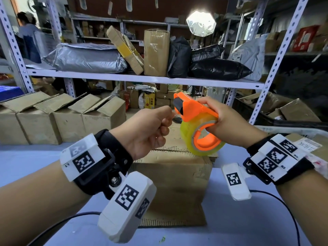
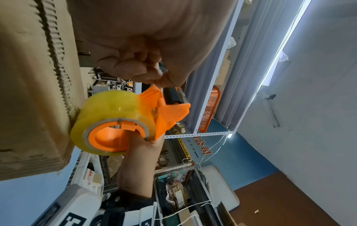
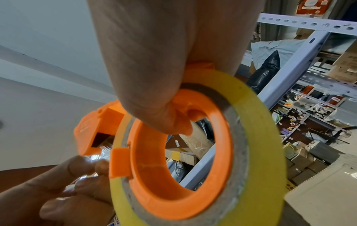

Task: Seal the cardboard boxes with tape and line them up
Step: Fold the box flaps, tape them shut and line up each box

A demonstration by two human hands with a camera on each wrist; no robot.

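Observation:
My right hand (image 1: 223, 119) grips an orange tape dispenser (image 1: 191, 107) loaded with a yellowish clear tape roll (image 1: 188, 137), its fingers hooked through the roll's core (image 3: 173, 122). My left hand (image 1: 150, 126) pinches the free end of the tape (image 1: 174, 113) at the dispenser's mouth; the fingers (image 3: 81, 166) show beside the roll (image 3: 257, 137) in the right wrist view. Both hands hover above a cardboard box (image 1: 174, 181) on the blue table. In the left wrist view the dispenser (image 2: 166, 113) and roll (image 2: 112, 110) sit below my left hand (image 2: 146, 70).
Several cardboard boxes (image 1: 58, 119) with raised flaps stand in a row at the back left of the table (image 1: 35, 157). A white metal shelf (image 1: 142, 77) holds parcels and bags behind. Another labelled box (image 1: 308, 144) lies at the right. Cables trail across the near table.

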